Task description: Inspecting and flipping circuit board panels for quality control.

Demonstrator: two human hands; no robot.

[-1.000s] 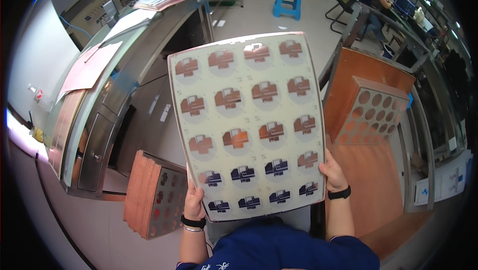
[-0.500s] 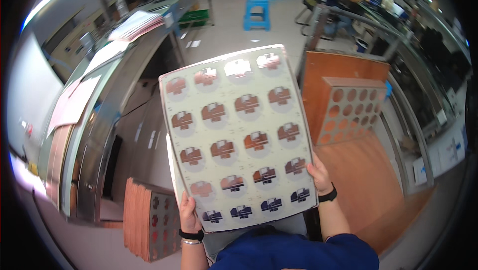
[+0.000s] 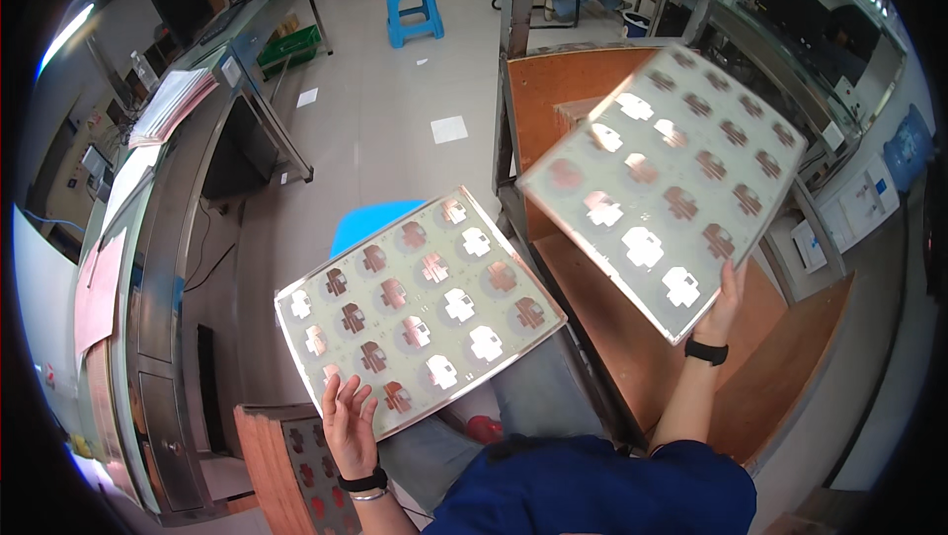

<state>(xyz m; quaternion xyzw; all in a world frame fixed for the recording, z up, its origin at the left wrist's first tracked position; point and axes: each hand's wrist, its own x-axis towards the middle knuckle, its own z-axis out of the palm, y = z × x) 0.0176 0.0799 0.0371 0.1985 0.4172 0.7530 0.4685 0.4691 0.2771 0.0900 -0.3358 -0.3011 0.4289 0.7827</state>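
Holding the right board (image 3: 664, 185) aloft, the left board (image 3: 423, 313) low over the thighs (image 3: 533, 392)

Edges first: I've got a wedge of gap between the two boards, tightest around the left board's right-hand corner. The right board hangs across my view of the wooden bin (image 3: 632, 357) and its metal frame (image 3: 515, 17); how near it is to either, I can't tell. Over left, grey floor (image 3: 360, 130) runs between the worktable (image 3: 178, 288) and the bin, a blue surface (image 3: 370, 224) poking out past the left board's upper edge. A stack of boards (image 3: 262, 456) stands near its lower-left corner.

Grip check: the right hand (image 3: 726, 306) is closed on the right board's edge near its bottom corner. The left hand (image 3: 353, 426) is loose, fingers spread over the left board's lower-left corner; whether they press, I can't tell.

Both long axes run lower left to upper right, the right board's more steeply.

And the look: pale grey-green faces, coppery blocky shapes in rounded patches, five by four, several flaring white with glare. The right board is slightly blurred.
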